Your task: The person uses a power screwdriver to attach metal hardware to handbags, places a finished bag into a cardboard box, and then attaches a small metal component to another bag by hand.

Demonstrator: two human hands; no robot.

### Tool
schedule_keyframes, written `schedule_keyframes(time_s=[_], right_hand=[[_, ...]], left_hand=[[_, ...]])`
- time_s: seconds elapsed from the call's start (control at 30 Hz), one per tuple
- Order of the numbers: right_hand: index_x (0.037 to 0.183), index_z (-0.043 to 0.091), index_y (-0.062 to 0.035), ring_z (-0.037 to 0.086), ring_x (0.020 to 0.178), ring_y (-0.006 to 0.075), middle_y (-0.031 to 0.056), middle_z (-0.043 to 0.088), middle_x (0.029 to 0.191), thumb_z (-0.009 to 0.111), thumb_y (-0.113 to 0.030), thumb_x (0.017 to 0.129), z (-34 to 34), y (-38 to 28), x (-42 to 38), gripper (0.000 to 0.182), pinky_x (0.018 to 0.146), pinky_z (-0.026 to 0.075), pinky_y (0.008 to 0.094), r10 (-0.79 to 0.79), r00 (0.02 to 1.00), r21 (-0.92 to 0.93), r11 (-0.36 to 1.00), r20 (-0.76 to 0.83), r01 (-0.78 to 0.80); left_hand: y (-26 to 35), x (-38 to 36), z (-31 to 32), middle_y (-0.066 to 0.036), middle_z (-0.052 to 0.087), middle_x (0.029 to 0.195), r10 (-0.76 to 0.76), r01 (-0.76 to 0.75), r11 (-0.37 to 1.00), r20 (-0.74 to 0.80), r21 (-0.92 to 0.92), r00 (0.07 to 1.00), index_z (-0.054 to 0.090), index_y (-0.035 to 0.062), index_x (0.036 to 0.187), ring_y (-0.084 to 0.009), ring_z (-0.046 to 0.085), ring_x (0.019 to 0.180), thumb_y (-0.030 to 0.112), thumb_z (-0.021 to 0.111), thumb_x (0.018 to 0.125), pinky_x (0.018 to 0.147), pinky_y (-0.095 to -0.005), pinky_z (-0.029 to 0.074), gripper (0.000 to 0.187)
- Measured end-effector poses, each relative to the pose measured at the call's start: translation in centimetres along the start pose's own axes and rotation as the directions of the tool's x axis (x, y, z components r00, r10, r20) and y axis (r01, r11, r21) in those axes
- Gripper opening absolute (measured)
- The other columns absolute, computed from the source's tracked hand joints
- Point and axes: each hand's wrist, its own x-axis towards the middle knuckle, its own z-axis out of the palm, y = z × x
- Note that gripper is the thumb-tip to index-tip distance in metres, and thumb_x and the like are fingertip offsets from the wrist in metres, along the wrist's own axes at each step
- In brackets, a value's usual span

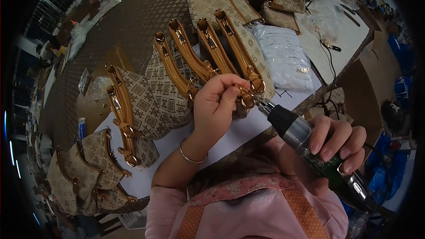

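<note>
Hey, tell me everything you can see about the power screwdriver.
The power screwdriver has a metal tip, a black collar, a silver band and a dark green body, perhaps plastic. The right hand grips it at a slant, its tip towards gold hardware at the left hand. Whether tip and hardware touch isn't clear.

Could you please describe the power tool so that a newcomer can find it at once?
Start at the row of tan bags on the table. Below the white packet in the picture, the right hand grips the power tool. Its black collar, silver band and dark-green body set it apart from the bags.
</note>
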Motion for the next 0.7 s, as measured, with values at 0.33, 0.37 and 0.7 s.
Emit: schedule_keyframes(time_s=[0.33, 0.37, 0.7], right_hand=[[0.089, 0.053, -0.0112, 0.054, 0.070, 0.0136, 0.0011, 0.038, 0.089, 0.075, -0.002, 0.066, -0.2, 0.3, 0.5, 0.034, 0.056, 0.054, 0.0260, -0.006, 0.996, 0.068, 0.998, 0.092, -0.001], [0.086, 0.053, -0.0107, 0.055, 0.070, 0.0139, 0.0012, 0.038, 0.088, 0.075, 0.000, 0.065, -0.1, 0.4, 0.6, 0.032, 0.056, 0.055, 0.0262, -0.024, 0.991, 0.090, 0.996, 0.129, 0.013], [0.076, 0.057, -0.0082, 0.058, 0.068, 0.0159, 0.0024, 0.041, 0.082, 0.071, 0.008, 0.061, 0.1, 0.6, 1.2, 0.026, 0.057, 0.057, 0.0286, -0.063, 0.960, 0.152, 0.988, 0.272, 0.021]], left_hand=[[0.4, 0.1, 0.1, -0.007, 0.063, 0.093, -0.018, 0.017, 0.999, 0.009, 0.041, 1.000, 0.056, -0.0006, 0.101, -0.0035, 0.055, 0.074, 0.008, 0.044, 0.093, 0.056, -0.0145, 0.040, 0.017], [0.4, 0.1, 0.1, -0.006, 0.063, 0.093, -0.022, 0.021, 0.999, 0.009, 0.041, 1.000, 0.056, -0.0005, 0.101, -0.0037, 0.055, 0.074, 0.008, 0.044, 0.092, 0.056, -0.0145, 0.040, 0.018], [0.6, 0.2, 0.1, -0.004, 0.064, 0.091, -0.006, 0.006, 1.000, 0.031, 0.017, 1.000, 0.058, 0.0003, 0.102, -0.0042, 0.058, 0.077, 0.010, 0.046, 0.092, 0.055, -0.0135, 0.039, 0.018]])
